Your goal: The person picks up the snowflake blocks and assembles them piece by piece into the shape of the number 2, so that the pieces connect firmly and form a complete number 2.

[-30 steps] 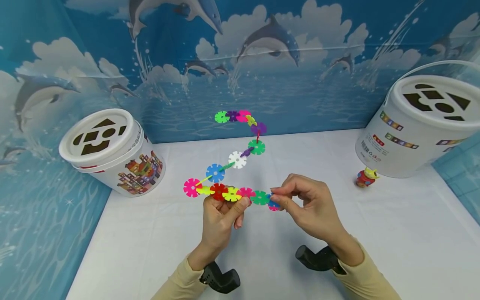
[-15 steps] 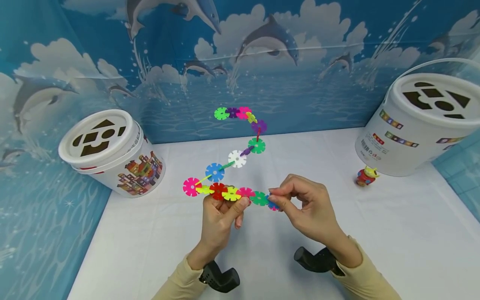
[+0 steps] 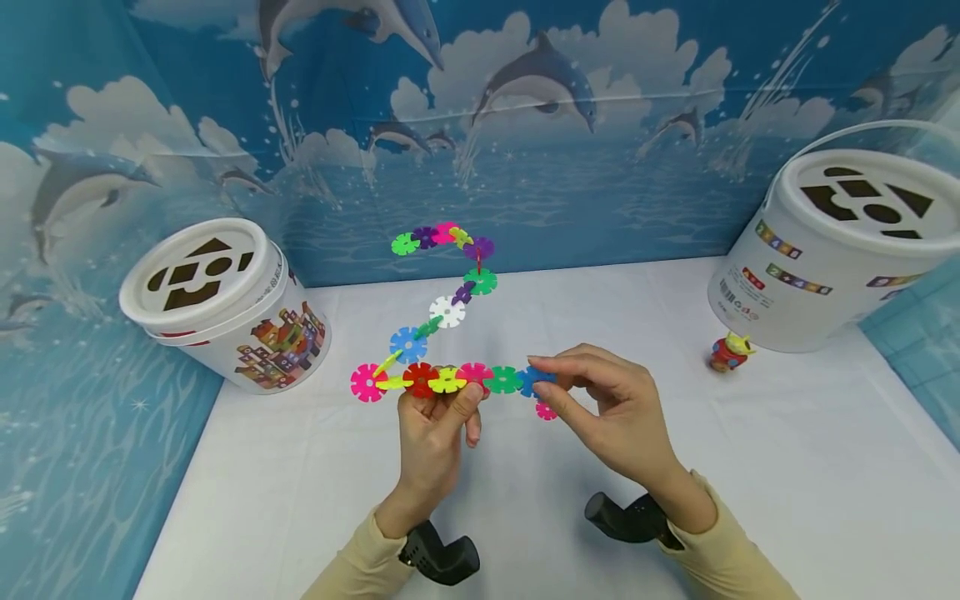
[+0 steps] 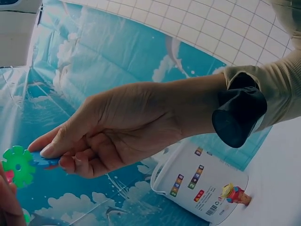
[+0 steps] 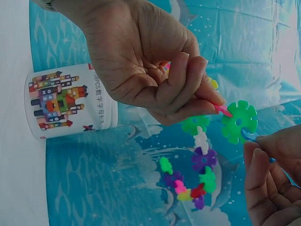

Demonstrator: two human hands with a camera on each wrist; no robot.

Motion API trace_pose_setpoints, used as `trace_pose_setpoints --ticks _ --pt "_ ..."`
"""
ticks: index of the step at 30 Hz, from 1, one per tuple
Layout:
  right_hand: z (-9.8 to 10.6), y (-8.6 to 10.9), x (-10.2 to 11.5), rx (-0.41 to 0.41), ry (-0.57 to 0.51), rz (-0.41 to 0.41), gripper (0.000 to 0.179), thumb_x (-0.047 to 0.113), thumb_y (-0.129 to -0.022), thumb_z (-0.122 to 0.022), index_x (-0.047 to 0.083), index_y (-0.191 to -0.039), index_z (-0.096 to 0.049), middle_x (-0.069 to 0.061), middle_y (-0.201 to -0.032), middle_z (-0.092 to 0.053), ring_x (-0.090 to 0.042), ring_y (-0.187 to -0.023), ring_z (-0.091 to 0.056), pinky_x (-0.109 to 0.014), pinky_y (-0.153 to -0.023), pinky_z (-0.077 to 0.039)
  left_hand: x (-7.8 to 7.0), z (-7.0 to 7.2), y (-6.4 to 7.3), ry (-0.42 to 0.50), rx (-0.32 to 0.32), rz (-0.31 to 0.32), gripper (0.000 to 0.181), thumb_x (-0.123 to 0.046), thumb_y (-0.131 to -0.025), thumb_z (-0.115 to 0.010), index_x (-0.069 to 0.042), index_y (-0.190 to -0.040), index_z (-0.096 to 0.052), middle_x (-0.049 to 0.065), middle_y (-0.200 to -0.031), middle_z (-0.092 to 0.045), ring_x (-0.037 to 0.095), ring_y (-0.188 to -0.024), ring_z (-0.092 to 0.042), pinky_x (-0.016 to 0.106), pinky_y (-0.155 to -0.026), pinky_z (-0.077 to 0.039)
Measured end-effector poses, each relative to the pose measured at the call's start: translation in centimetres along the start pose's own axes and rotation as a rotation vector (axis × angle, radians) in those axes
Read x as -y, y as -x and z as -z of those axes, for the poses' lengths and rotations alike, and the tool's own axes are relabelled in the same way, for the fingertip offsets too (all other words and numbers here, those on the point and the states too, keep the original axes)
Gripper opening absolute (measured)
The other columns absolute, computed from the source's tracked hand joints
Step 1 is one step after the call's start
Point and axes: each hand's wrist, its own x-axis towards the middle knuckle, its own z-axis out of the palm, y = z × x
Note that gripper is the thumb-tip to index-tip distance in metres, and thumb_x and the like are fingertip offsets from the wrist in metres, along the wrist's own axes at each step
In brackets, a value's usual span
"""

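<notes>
A long, winding chain of colourful notched snowflake discs is held up over the table in the head view. My left hand (image 3: 433, 437) pinches it at a pink disc (image 3: 475, 375), thumb in front and fingers behind. My right hand (image 3: 618, 417) pinches a blue disc (image 3: 531, 381) between thumb and index finger at the chain's right end. A green disc (image 5: 239, 121) spans the gap between the hands. Below the blue disc, partly behind the right thumb, shows another pink disc (image 3: 546, 411). The chain's other end, a light green disc (image 3: 405, 243), extends away toward the backdrop.
A white bucket (image 3: 225, 325) with a shape-hole lid stands at the left, and a larger handled one (image 3: 817, 275) at the right. Near the larger bucket stands a small red-and-yellow figurine (image 3: 729, 353). A dolphin-printed backdrop (image 3: 600, 192) rises behind the white table (image 3: 787, 467).
The far part of the chain has swung left. At the right end the blue disc has turned to show more of its face, and the pink disc beneath it shows apart.
</notes>
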Motion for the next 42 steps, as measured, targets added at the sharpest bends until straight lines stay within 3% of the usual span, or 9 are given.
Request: trace_pose_setpoints --ticks 6,16,20,24,27,29,38,40,42 --pt "-0.1 0.1 -0.2 0.000 -0.007 0.045 0.023 0.004 -0.085 -0.071 -0.010 -0.103 -0.067 -0.014 -0.087 -0.066 -0.016 -0.068 -0.058 -0.019 -0.056 -0.050 0.1 0.1 0.0 -0.022 0.025 -0.015 0.004 -0.005 -0.091 -0.063 -0.008 -0.089 -0.061 0.002 -0.076 -0.065 0.010 -0.044 -0.048 0.018 -0.044 -0.043" --pt "1.1 -0.2 -0.6 0.004 -0.113 0.045 0.022 0.001 -0.087 -0.067 -0.010 -0.105 -0.063 -0.014 -0.084 -0.060 -0.016 -0.067 -0.053 -0.022 -0.054 -0.047 -0.1 0.2 -0.4 0.001 0.062 -0.090 0.008 -0.006 -0.092 -0.062 -0.009 -0.087 -0.056 0.001 -0.069 -0.055 0.011 -0.044 -0.049 0.018 -0.043 -0.044" --pt "1.6 0.5 -2.4 0.092 -0.008 -0.208 0.022 -0.004 -0.084 -0.069 -0.003 -0.105 -0.063 -0.009 -0.079 -0.061 -0.018 -0.062 -0.058 -0.024 -0.054 -0.050 -0.3 0.3 -0.4 0.013 0.065 -0.061 0.008 -0.008 -0.092 -0.063 -0.011 -0.088 -0.056 0.001 -0.071 -0.054 0.010 -0.046 -0.051 0.017 -0.045 -0.045" --pt "1.1 2.4 -6.7 0.360 0.109 -0.527 0.015 0.005 -0.085 -0.071 0.005 -0.098 -0.064 -0.003 -0.071 -0.061 -0.022 -0.056 -0.058 -0.026 -0.050 -0.049 -0.4 0.4 -0.3 0.019 0.068 -0.029 0.007 -0.010 -0.092 -0.063 -0.011 -0.090 -0.057 0.001 -0.074 -0.057 0.009 -0.048 -0.052 0.016 -0.047 -0.046" --pt "0.6 4.1 -9.6 0.525 0.172 -0.591 0.010 0.007 -0.085 -0.071 0.005 -0.093 -0.066 0.000 -0.068 -0.059 -0.017 -0.055 -0.056 -0.025 -0.050 -0.048 -0.4 0.3 -0.2 0.020 0.075 -0.015 0.007 -0.011 -0.092 -0.064 -0.011 -0.090 -0.057 0.000 -0.075 -0.057 0.009 -0.048 -0.052 0.016 -0.047 -0.046" --pt "0.4 5.1 -10.9 0.564 0.207 -0.574 0.006 0.005 -0.084 -0.071 0.005 -0.090 -0.068 0.003 -0.067 -0.057 -0.012 -0.055 -0.053 -0.023 -0.051 -0.046 -0.3 0.3 -0.1 0.013 0.079 -0.008 0.007 -0.012 -0.092 -0.064 -0.011 -0.091 -0.057 0.000 -0.074 -0.057 0.008 -0.049 -0.053 0.016 -0.047 -0.046" --pt "-0.2 6.5 -11.6 0.453 0.492 -0.470 0.008 0.014 -0.081 -0.076 0.013 -0.085 -0.069 0.010 -0.072 -0.053 -0.003 -0.059 -0.044 -0.022 -0.052 -0.040 -0.1 0.4 0.0 -0.041 0.068 0.035 0.009 -0.011 -0.091 -0.064 -0.006 -0.091 -0.057 0.001 -0.072 -0.060 0.010 -0.046 -0.050 0.017 -0.045 -0.044" --pt "-0.5 5.5 -9.9 0.387 0.375 -0.492 0.007 0.016 -0.088 -0.070 0.009 -0.088 -0.069 0.005 -0.074 -0.056 -0.007 -0.059 -0.046 -0.022 -0.051 -0.042 -0.1 0.4 0.0 -0.053 0.065 0.042 0.012 -0.012 -0.091 -0.065 -0.004 -0.091 -0.056 0.001 -0.070 -0.060 0.011 -0.046 -0.050 0.017 -0.045 -0.045" --pt "-0.8 4.0 -7.5 0.314 0.127 -0.502 0.022 0.020 -0.097 -0.056 0.003 -0.091 -0.067 -0.003 -0.073 -0.059 -0.013 -0.056 -0.050 -0.025 -0.048 -0.044 -0.1 0.4 0.0 -0.067 0.063 0.046 0.016 -0.013 -0.090 -0.066 -0.001 -0.089 -0.054 0.001 -0.066 -0.058 0.011 -0.046 -0.050 0.017 -0.045 -0.045"
